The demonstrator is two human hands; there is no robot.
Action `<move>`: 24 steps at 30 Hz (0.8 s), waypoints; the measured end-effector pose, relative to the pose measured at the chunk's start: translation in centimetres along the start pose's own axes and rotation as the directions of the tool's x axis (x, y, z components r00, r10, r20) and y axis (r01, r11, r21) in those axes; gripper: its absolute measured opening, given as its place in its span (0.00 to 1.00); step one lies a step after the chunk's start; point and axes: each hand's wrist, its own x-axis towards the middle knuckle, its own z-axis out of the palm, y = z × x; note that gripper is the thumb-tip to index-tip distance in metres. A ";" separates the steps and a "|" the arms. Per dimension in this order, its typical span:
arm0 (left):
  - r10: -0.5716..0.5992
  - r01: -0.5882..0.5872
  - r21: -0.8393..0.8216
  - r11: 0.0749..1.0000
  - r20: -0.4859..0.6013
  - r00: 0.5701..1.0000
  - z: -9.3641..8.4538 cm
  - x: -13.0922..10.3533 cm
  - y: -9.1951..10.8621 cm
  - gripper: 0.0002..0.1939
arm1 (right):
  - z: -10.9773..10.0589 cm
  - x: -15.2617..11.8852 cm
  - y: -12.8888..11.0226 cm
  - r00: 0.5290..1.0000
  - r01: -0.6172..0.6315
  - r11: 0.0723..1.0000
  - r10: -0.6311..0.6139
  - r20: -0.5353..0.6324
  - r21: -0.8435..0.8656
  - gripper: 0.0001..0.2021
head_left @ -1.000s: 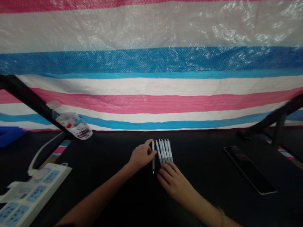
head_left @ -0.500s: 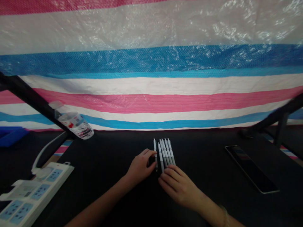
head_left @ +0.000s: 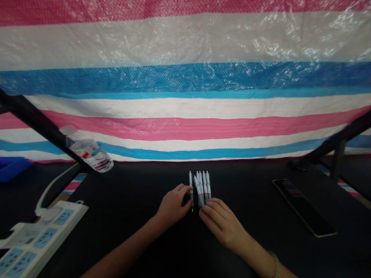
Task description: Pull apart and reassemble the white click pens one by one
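In the head view a row of several white pens [head_left: 204, 183] with grey grips lies side by side on the black tabletop [head_left: 139, 247], clips and buttons pointing away from me. One single white pen [head_left: 191, 181] lies just left of that row, with a narrow gap at its far end. My left hand [head_left: 175, 204] pinches this single pen, thumb and index finger near its grip. My right hand [head_left: 222, 222] has its fingers together over the near ends of the row, hiding most of the tips.
A white power strip [head_left: 65, 224] with a plug stands at the left. A tilted clear water bottle [head_left: 97, 156] is by the black frame bar at back left. A dark phone [head_left: 304, 208] lies at the right. Striped plastic sheeting [head_left: 185, 127] hangs behind the table.
The pens in the row have drawn closer together on their left side and turned straighter. My right hand has shifted slightly right. My left hand stays on the single pen.
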 end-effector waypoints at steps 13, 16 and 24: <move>-0.132 0.093 -0.502 0.860 -0.043 0.990 -0.3 -5.1 1.3 0.34 | -3.5 -0.9 -0.9 0.544 -0.586 0.527 0.819 -0.183 0.616 0.04; -0.119 0.123 -0.605 0.786 0.048 0.992 0.1 -6.4 1.6 0.35 | -3.3 -1.9 -1.5 0.385 -0.616 0.232 0.922 0.031 0.753 0.04; -0.282 0.221 -0.758 0.614 0.050 0.958 0.9 -7.2 2.0 0.17 | -1.9 -2.5 -1.9 0.353 -0.666 -0.156 0.796 0.493 0.729 0.19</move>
